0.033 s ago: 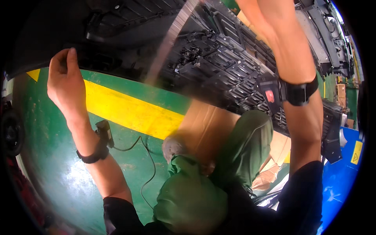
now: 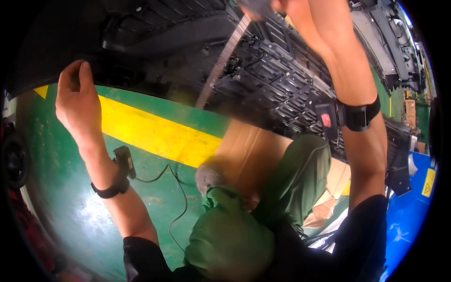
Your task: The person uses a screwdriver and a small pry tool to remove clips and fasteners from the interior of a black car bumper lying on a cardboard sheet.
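My left hand (image 2: 79,101) is raised at the left, in front of the lower edge of a large black moulded panel (image 2: 155,35). Its fingers are curled toward the thumb; whatever they pinch, if anything, does not show. At the top edge my right hand (image 2: 293,9) is partly cut off by the picture. Its fingers are closed round a dark grey object (image 2: 256,6), blurred and only partly in view. A long, thin greyish-brown strip (image 2: 224,61) slants down from beside that object, across the black parts. Motion blur hides what kind of strip it is.
Brown cardboard (image 2: 246,148) lies on the green floor (image 2: 47,136) by my knees, next to a yellow floor stripe (image 2: 155,131). A thin black cable (image 2: 184,202) runs from my left wrist device. Black ribbed parts (image 2: 277,80) extend to the right; a blue surface (image 2: 413,211) stands beyond.
My right hand has come a little lower and left, bringing the dark grey object into view. The strip has swung to the right. My left hand has barely moved.
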`<state>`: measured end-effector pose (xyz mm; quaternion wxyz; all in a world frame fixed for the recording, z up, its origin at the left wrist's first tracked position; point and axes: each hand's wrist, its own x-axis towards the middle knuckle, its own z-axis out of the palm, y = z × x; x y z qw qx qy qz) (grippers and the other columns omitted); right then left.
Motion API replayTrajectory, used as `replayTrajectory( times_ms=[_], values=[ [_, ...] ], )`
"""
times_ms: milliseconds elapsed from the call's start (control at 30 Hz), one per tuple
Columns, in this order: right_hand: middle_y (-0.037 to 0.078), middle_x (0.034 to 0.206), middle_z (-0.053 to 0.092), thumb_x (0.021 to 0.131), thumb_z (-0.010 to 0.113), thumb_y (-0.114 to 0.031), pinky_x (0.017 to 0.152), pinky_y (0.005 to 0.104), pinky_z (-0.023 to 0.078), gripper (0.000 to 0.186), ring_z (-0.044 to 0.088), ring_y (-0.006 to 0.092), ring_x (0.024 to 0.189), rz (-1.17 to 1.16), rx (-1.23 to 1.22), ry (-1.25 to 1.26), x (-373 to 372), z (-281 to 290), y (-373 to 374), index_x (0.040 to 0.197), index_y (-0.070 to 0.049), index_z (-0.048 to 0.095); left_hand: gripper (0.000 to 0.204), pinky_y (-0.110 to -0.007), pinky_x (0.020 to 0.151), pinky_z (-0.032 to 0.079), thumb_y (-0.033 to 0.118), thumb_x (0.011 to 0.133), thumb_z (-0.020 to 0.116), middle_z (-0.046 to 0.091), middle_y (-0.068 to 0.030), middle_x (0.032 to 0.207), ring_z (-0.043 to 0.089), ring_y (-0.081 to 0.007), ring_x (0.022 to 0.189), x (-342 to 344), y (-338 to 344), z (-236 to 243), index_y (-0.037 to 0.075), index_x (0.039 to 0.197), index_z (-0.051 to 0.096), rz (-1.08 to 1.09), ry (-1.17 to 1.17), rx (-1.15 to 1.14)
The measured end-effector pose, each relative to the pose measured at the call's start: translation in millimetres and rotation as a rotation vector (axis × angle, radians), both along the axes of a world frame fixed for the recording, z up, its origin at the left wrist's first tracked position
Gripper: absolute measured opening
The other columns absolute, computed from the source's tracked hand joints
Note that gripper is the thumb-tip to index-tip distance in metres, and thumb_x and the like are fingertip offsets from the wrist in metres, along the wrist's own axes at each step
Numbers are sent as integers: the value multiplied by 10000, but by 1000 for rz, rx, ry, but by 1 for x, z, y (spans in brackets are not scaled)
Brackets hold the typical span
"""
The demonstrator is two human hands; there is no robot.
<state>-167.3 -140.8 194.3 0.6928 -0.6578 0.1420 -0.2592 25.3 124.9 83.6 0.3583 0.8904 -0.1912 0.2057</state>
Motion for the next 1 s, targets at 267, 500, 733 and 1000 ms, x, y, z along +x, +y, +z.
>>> replayTrajectory(
  times_ms=[267,500,733,1000],
  values=[
    [4,932,625,954,704,-354,700,261,497,431,598,96,797,13,-21,414,-119,-55,-81,1209,-20,605,229,-254,716,525,286,959,726,778,-19,912,685,-94,792,3,7,3,141,1117,804,13,-47,119],
    [38,988,623,869,789,-481,677,229,472,551,590,102,784,-154,102,554,-262,-101,-107,1138,-46,583,315,-281,738,543,436,916,765,789,-2,896,699,-100,766,4,1,10,159,1055,823,147,-166,270],
    [36,911,664,771,868,-300,726,279,529,457,648,134,800,-150,531,754,-403,-205,-48,1053,-18,646,358,-254,570,415,447,931,761,658,29,719,528,-65,594,7,0,18,97,1004,794,147,-65,117],
    [65,1010,663,630,821,-137,824,303,499,449,631,169,916,-13,629,764,-435,-250,-1,1034,-14,669,146,-213,409,240,152,994,572,427,4,672,341,-77,491,-59,35,-31,14,956,603,-404,1370,-1001]
  ],
)
